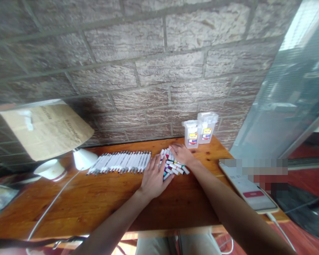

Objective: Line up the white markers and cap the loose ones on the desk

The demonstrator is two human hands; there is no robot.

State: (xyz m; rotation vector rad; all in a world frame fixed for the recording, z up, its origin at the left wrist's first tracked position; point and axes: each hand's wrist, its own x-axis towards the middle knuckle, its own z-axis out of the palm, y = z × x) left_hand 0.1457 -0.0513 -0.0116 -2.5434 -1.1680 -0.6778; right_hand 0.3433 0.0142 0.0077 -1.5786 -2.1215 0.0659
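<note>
Left fingers (159,160) apart, right fingers' (176,146) grip unclear, markers (173,166) between, two translucent boxes (206,124) (contents unclear) behind.

Worktop (95,209): wood, smooth, glossy. Markers (122,163): plastic, smooth. Containers (191,132), far right: clear plastic, glossy. Wall (124,39), far: stone-like blocks, rough. Lampshade (48,131), left: paper-like, matt. Cup (49,169), left: paper-like, smooth. Touchscreen device (250,196), right: smooth, glossy face. Trousers (152,244), near: cloth, matt.

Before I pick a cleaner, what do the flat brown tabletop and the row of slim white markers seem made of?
Flat brown tabletop: apparently varnished wood, with dark knots and sheen. Row of slim white markers: probably smooth plastic, given uniform barrels.
</note>
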